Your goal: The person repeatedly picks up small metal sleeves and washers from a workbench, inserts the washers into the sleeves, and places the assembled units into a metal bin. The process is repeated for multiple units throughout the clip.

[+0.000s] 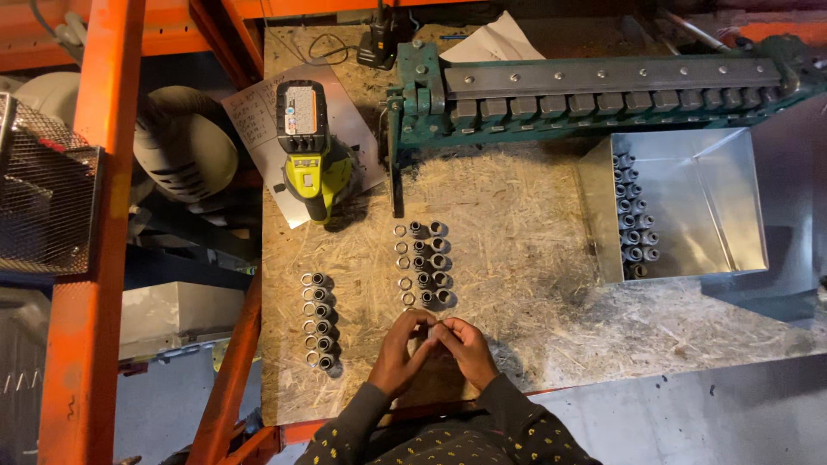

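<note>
My left hand [403, 347] and my right hand [463, 346] meet near the front edge of a strand-board bench [517, 241], fingertips pinched together on a small dark metal fitting [433, 331] that is mostly hidden between them. Just beyond my hands stand rows of small grey threaded fittings with washers [422, 264] beside them. A second double row of the same fittings [319, 320] stands to the left.
A yellow-green cordless drill [310, 155] lies on a sheet of paper at the back left. A green sheet-metal brake [594, 90] spans the back. A shiny metal tray [689, 202] at right holds several fittings. Orange rack posts [95, 232] rise at left.
</note>
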